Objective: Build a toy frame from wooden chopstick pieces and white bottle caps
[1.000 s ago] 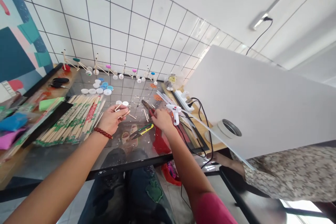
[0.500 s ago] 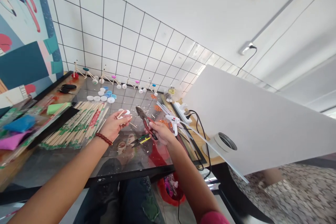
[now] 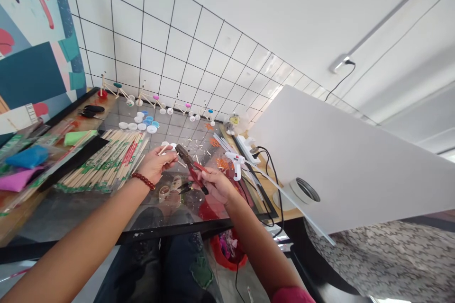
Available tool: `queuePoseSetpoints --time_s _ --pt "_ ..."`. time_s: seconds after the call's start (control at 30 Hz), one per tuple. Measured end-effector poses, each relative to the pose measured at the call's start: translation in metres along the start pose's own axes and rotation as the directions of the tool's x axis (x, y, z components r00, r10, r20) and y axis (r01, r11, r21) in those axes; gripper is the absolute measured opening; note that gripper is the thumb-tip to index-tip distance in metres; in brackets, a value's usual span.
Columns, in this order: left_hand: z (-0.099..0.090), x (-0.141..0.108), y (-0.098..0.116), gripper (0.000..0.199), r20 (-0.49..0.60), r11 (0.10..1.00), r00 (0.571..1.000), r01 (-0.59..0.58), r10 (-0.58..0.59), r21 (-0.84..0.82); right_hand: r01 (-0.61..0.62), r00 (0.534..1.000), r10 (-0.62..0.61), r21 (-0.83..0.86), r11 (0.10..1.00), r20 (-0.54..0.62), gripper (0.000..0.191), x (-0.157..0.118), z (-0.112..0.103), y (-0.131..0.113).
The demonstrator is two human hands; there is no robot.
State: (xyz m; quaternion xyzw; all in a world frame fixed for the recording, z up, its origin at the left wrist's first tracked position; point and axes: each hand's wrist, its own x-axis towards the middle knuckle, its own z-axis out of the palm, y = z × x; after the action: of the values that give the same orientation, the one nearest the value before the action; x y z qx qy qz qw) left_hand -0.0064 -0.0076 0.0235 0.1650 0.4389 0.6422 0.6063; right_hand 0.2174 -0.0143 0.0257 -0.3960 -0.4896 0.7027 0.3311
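My left hand (image 3: 156, 163), with a beaded bracelet at the wrist, pinches a short wooden stick (image 3: 163, 149) above the dark glossy tabletop. Red-handled pliers (image 3: 192, 166) are gripped in my right hand (image 3: 215, 182), their jaws pointing up and left, close to the left fingertips. Whether the jaws touch the stick cannot be made out. Below the pliers lie dark scissors (image 3: 185, 187), partly covered. White bottle caps (image 3: 151, 129) and blue ones sit behind my left hand. Packaged chopsticks (image 3: 106, 163) are spread left of it.
A white glue gun (image 3: 235, 163) rests right of my right hand, beside a power strip (image 3: 248, 147) and black cables. Small stick-and-cap models (image 3: 142, 97) line the wire grid. A large white board (image 3: 341, 165) leans at right. Clay packets (image 3: 26, 156) lie far left.
The pliers have moved left and their jaws are now near my left fingertips. They cover more of the scissors. The camera view has shifted slightly.
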Motion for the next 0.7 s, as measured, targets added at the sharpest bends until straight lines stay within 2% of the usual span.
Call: queuePoseSetpoints --time_s 0.27,0.5,0.7 --pt "0.0022 -0.0008 -0.0031 0.046 -0.012 1.0 1.0 0.007 -0.006 0.03 -0.001 0.999 -0.003 -0.095 0.996 -0.044 0.052 0.001 0.0038 -0.0033" --pt "0.0026 -0.0037 -0.0014 0.047 -0.022 0.998 1.0 0.012 -0.011 0.068 0.0 0.999 -0.006 -0.173 0.985 -0.039 0.051 0.0018 0.0024 -0.0019" --pt "0.0026 -0.0052 -0.0018 0.05 -0.018 0.992 0.999 0.035 -0.033 0.124 0.074 0.997 -0.082 -0.365 0.928 -0.005 0.045 0.0003 -0.0025 -0.0041"
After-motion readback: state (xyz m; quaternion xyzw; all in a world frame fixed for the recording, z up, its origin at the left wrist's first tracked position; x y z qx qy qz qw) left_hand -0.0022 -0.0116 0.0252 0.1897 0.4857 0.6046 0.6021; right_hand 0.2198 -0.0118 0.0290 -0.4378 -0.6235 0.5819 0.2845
